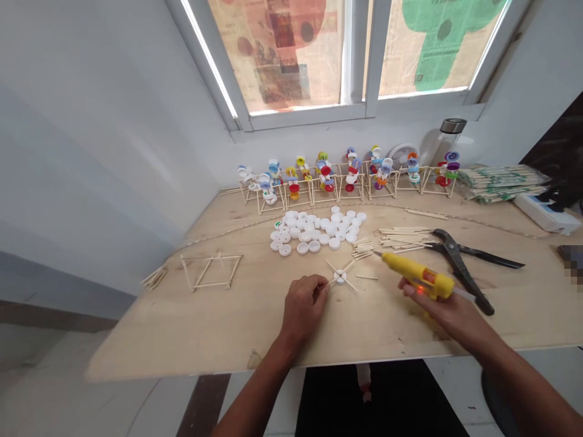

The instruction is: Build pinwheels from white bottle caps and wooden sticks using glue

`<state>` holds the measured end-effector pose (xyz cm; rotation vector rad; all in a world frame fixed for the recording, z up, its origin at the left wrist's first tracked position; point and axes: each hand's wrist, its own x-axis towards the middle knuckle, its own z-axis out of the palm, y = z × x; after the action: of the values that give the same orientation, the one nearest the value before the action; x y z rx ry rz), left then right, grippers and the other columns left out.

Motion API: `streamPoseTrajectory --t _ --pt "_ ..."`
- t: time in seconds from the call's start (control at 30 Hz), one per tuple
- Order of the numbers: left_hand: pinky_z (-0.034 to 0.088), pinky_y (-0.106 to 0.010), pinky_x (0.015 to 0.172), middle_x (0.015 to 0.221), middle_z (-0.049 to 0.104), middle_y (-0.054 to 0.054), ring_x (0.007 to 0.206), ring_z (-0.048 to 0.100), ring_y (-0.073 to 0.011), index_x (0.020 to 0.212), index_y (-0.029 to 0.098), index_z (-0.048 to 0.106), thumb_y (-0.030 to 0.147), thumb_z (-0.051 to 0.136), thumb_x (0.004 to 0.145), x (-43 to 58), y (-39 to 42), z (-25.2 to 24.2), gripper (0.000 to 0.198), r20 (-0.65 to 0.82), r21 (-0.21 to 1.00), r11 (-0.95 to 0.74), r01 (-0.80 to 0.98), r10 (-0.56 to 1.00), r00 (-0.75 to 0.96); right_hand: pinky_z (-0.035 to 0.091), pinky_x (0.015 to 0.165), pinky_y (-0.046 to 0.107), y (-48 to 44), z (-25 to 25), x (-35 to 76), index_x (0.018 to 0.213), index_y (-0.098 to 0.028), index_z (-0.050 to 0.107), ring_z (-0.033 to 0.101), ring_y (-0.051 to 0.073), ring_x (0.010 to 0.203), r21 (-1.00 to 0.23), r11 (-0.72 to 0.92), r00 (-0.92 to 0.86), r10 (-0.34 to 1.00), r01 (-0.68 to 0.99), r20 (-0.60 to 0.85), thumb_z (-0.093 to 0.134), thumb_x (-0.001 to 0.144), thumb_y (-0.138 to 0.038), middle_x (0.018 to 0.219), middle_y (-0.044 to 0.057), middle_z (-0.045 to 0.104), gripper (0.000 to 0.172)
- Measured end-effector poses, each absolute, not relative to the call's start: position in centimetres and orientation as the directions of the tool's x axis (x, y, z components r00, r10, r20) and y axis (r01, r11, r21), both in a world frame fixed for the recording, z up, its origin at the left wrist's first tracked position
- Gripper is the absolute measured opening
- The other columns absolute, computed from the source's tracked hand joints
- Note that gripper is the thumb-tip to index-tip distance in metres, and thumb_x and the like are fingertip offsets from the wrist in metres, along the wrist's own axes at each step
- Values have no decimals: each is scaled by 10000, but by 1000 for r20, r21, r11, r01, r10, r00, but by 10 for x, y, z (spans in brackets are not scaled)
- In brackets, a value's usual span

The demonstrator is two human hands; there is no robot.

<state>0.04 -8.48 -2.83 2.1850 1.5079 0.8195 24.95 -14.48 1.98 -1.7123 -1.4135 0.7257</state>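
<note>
My left hand [304, 301] is closed in a pinch on the end of a thin wooden stick that points into a white bottle cap [340, 277] lying on the wooden board [191, 328]. Several sticks radiate from that cap like spokes. My right hand [439, 305] grips a yellow glue gun [415, 277], its nozzle aimed left and hanging a little right of the cap. A loose short stick [367, 277] lies between cap and gun.
A heap of white caps [314, 230] lies behind. Black pliers [460, 261] and a bundle of sticks [403, 238] lie to the right. A stick frame [210, 271] sits left. Coloured cap-and-stick models [346, 173] line the wall. A white power strip [544, 213] lies far right.
</note>
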Motion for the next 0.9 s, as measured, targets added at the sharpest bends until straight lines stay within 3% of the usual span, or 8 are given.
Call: streamPoseTrajectory --t 0.07,0.17,0.43,0.53,0.9 --pt "421 -337 724 747 652 -30 731 576 -189 764 198 603 257 464 816 1 -85 -27 160 249 591 -356 723 934 256 525 656 298 -142 18 236 841 -173 650 643 222 771 -895 -95 89 994 436 -62 562 738 -524 829 71 692 377" --pt "420 -338 720 749 656 -29 725 575 -188 766 198 603 264 466 815 2 -84 -26 160 227 604 -338 722 941 251 506 641 284 -139 16 225 837 -177 619 619 194 744 -890 -111 -33 990 442 -139 535 785 -476 793 39 658 316" --pt "435 -321 716 762 671 -18 747 585 -182 789 210 616 294 476 815 -1 -82 -28 165 184 683 -281 674 959 214 481 628 254 -133 8 222 897 -180 608 593 177 726 -871 -130 -73 980 474 -186 536 798 -458 793 28 631 304" --pt "439 -314 699 760 674 -22 731 588 -177 789 209 626 285 483 805 -3 -79 -26 163 175 674 -269 688 963 205 483 631 261 -131 7 221 947 -179 615 601 186 746 -877 -135 -87 977 460 -196 541 794 -462 831 38 646 330" --pt "424 -262 584 708 682 -17 611 579 -146 802 202 659 289 503 798 -1 -71 -23 179 140 700 -261 665 963 231 418 535 235 -126 11 211 827 -184 592 542 149 618 -823 -10 -115 989 568 -91 518 821 -417 694 -1 585 245"
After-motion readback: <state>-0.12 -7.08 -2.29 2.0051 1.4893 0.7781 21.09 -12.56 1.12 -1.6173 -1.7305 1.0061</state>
